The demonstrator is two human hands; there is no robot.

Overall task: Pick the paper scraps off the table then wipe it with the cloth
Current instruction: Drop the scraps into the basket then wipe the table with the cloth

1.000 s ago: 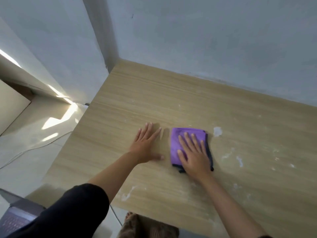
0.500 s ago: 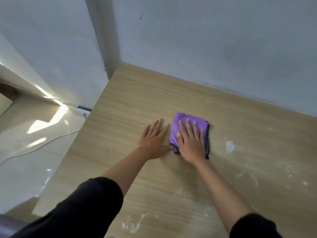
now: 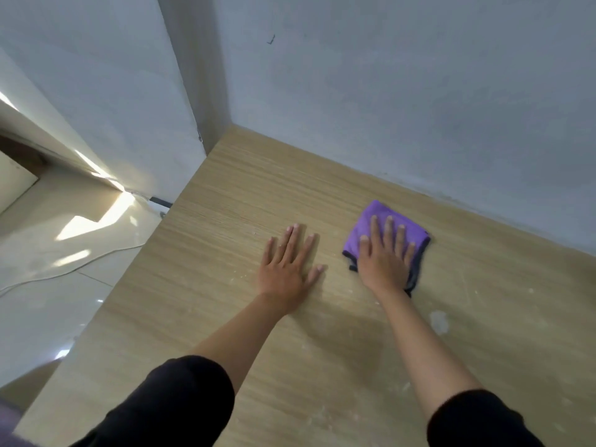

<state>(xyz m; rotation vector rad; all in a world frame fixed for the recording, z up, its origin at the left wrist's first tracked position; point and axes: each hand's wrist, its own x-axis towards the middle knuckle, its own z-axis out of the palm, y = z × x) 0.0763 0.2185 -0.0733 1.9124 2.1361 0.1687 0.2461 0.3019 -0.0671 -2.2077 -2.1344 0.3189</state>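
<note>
Since half a second ago, the right hand point(image 3: 385, 259) has been sliding the purple cloth point(image 3: 419, 232) away from the person and off to the right, so that the two hands, which were almost touching, are now lying well apart. That hand is pressing flat on the folded cloth with its fingers straight and slightly spread, not curling round it. The cloth is lying on the worktop point(image 3: 258, 195) near the grey wall point(image 3: 387, 91), though not touching it. The left hand point(image 3: 287, 269) is resting palm down on bare wood, fingers straight, holding nothing and seemingly bracing the body. Judging by this, the wiping step is underway; no loose paper scraps are showing, so the picking step is probably finished. A whitish patch point(image 3: 438, 321) is sitting beside the right forearm, nearer the person than the cloth, and fainter pale specks are scattering toward the right and the near edge; whether the patch is dried residue or a stuck scrap is too blurred to tell. The next move is likely calling for pulling the cloth back over that patch with firm downward pressure, keeping the palm flat so the folds are not bunching, then working across the speckled right side. The left hand may be needing to shift.
</note>
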